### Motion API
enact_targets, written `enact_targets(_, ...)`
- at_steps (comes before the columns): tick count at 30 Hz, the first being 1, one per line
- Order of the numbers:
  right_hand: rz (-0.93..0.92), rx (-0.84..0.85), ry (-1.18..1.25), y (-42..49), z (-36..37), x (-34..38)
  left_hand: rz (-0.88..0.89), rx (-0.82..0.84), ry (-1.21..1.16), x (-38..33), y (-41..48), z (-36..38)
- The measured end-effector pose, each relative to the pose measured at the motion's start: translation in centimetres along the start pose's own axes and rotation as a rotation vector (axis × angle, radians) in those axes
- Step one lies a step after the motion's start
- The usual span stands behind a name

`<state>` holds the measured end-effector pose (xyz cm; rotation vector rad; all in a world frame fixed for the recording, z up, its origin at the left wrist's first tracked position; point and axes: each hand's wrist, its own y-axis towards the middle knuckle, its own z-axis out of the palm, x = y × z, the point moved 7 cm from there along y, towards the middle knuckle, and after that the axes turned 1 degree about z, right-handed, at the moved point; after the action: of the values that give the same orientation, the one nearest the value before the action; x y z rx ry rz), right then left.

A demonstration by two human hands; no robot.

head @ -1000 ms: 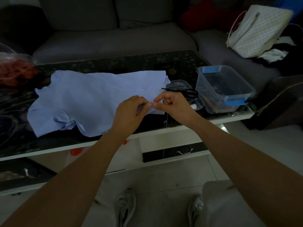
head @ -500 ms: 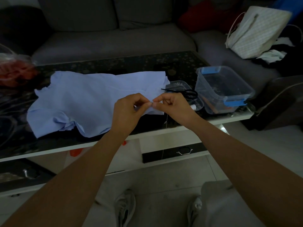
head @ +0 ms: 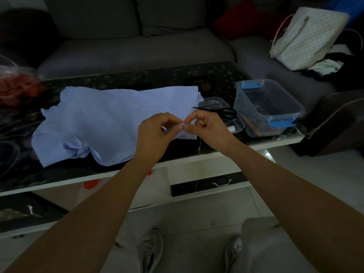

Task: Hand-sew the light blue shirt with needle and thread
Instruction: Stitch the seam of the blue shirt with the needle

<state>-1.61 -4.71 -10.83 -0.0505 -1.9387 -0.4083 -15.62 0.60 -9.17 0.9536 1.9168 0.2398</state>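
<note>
head view: the left hand (head: 155,133) and right hand (head: 208,127) meet fingertip to fingertip, pinched together above the near right edge of the light blue shirt (head: 110,123) spread on the table (head: 137,79), likely working the thread (head: 199,146) that hangs below; the needle is too small to see. no writing is legible.

We see the light blue shirt (head: 110,123) spread flat, slightly rumpled, across the frame's center-left; thin pale thread (head: 199,143) hangs down right of center; needle indiscernible.
</note>
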Motion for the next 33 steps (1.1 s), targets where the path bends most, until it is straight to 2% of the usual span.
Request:
enact_targets(24, 0.004, -0.049, 0.023, -0.1, -0.2, 0.1, -0.085, 0.006, -0.092, 0.3, 0.3, 0.0)
enact_targets(33, 0.087, -0.051, 0.086, -0.5, 0.4, -0.1, -0.139, -0.046, -0.073, 1.1, 0.5, 0.2)
